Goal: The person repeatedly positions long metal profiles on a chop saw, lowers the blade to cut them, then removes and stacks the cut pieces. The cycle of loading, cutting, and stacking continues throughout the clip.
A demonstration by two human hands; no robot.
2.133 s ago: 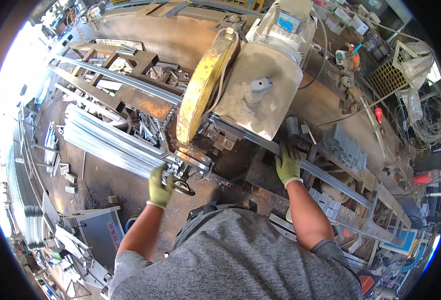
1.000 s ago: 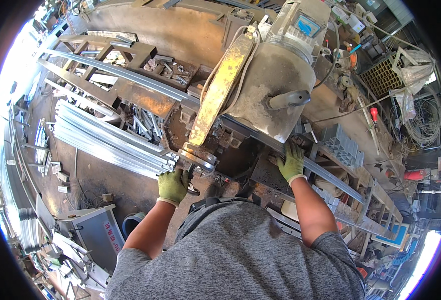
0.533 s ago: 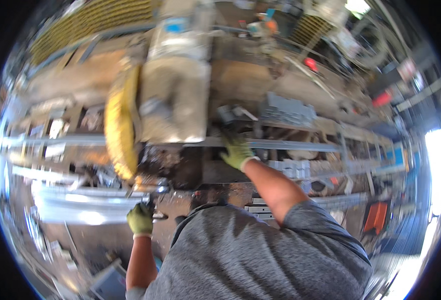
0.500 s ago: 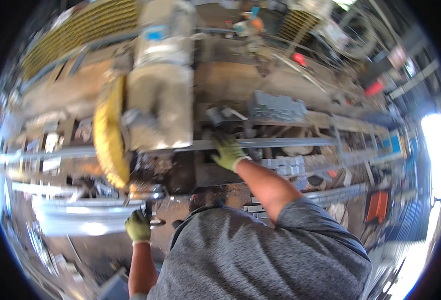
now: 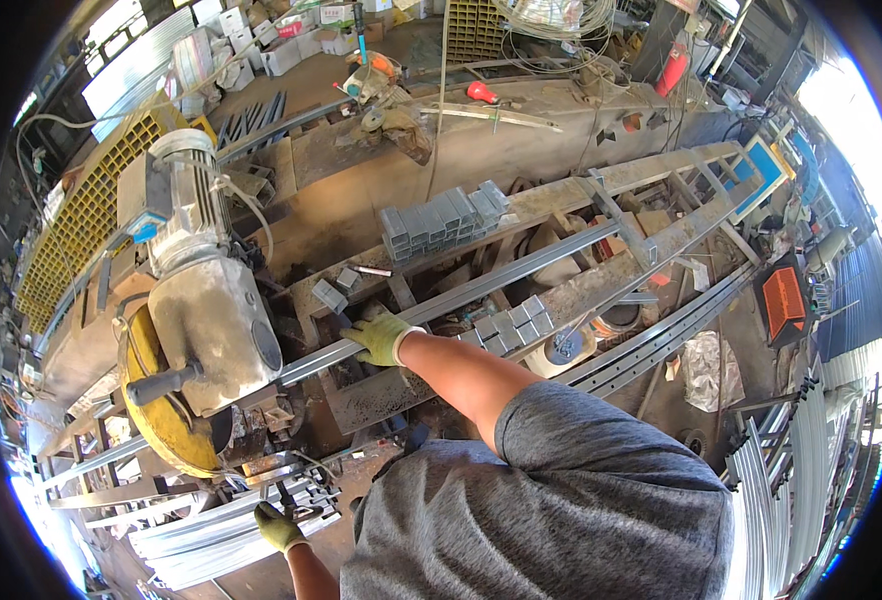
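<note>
My right hand (image 5: 377,338), in a yellow-green glove, lies across a long steel channel (image 5: 531,268), fingers over its far side and thumb at the near side. The channel runs left toward a cut-off saw (image 5: 213,325) with a grey motor and a yellow blade guard (image 5: 151,420). Below the saw, my gloved left hand (image 5: 279,527) is closed at a dark handle (image 5: 299,510); its fingers are partly hidden. Short cut channel pieces (image 5: 331,293) sit just beyond my right hand. The saw body hides the channel's cut end.
Stacked short steel pieces (image 5: 446,220) stand on the frame's far beam, with more short pieces (image 5: 511,325) on the near beam. Long metal strips (image 5: 231,540) lie at lower left. A white bucket (image 5: 566,348) and an orange-topped box (image 5: 783,302) are to the right.
The whole view has turned, so the saw and rails now slant. My right hand remains on the channel and my left hand stays by the handle below the saw.
</note>
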